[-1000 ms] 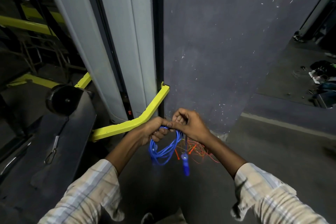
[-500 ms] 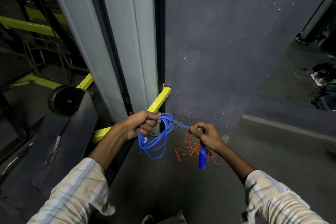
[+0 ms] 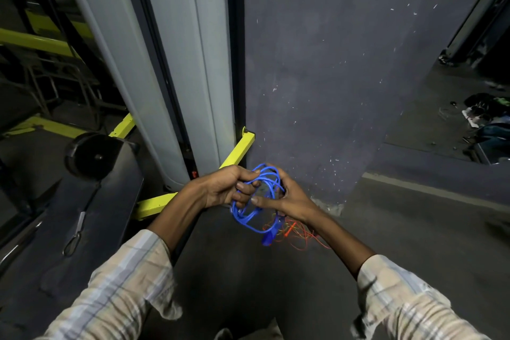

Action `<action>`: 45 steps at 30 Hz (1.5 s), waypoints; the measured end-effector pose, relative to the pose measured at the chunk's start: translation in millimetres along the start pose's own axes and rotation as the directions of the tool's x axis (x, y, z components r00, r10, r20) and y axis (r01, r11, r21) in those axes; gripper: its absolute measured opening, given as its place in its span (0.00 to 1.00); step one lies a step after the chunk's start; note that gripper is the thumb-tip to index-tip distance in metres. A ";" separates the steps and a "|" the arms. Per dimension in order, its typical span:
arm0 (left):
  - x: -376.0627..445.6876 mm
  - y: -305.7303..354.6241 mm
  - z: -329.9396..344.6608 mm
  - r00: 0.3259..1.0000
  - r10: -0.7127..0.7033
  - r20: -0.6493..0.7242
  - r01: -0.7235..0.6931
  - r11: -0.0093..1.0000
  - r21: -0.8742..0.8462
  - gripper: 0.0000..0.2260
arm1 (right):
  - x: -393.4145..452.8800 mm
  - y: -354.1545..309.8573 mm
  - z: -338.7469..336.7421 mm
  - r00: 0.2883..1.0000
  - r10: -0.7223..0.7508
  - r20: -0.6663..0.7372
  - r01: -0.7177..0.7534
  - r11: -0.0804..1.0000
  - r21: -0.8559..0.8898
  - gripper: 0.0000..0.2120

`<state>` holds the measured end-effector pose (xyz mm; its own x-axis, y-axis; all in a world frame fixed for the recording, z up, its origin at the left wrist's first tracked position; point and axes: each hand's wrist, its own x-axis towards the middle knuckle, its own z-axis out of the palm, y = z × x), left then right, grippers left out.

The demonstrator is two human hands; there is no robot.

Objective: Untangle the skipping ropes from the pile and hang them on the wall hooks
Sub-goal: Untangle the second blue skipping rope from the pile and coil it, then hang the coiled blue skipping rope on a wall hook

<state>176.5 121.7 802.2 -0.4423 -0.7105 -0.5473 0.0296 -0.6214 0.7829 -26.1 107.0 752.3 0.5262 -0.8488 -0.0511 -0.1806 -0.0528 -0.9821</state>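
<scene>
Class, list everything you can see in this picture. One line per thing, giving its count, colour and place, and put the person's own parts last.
skipping rope: one, blue, bunched in loops between both hands, a handle hanging below.
tangle of thin rope: count unclear, orange, on the floor under the right hand.
yellow bar: one, angled along the floor behind the left hand.
pale column: one, grey-white, upright at centre left.
wall: one, dark grey, speckled, straight ahead.
black wheel: one, on the dark machine at left.
clutter: several items, mixed colours, on the floor far right.
left hand: one, closed on the blue loops.
right hand: one, gripping the same loops.
sleeves: two, pale plaid, bottom corners.
</scene>
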 end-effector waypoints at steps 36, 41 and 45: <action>12.0 124.6 -35.5 0.797 0.604 0.025 -0.591 0.769 0.243 0.13 | 78.2 -131.1 -53.2 0.995 -0.045 -0.083 0.046 0.999 0.005 0.17; 12.3 183.1 -43.4 0.654 0.756 -0.006 -0.721 0.626 0.298 0.08 | 97.5 -180.3 -71.8 0.969 -0.186 -0.165 0.172 0.981 -0.091 0.07; 12.0 226.2 -39.8 0.526 0.850 0.012 -0.799 0.490 0.349 0.11 | 119.4 -212.6 -94.0 0.931 -0.269 -0.248 0.248 0.962 -0.111 0.15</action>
<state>213.5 -40.6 961.0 -0.2188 -0.8982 0.3813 0.0555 0.3787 0.9238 -3.0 -32.5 972.0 0.3320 -0.9063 0.2614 -0.1349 -0.3199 -0.9378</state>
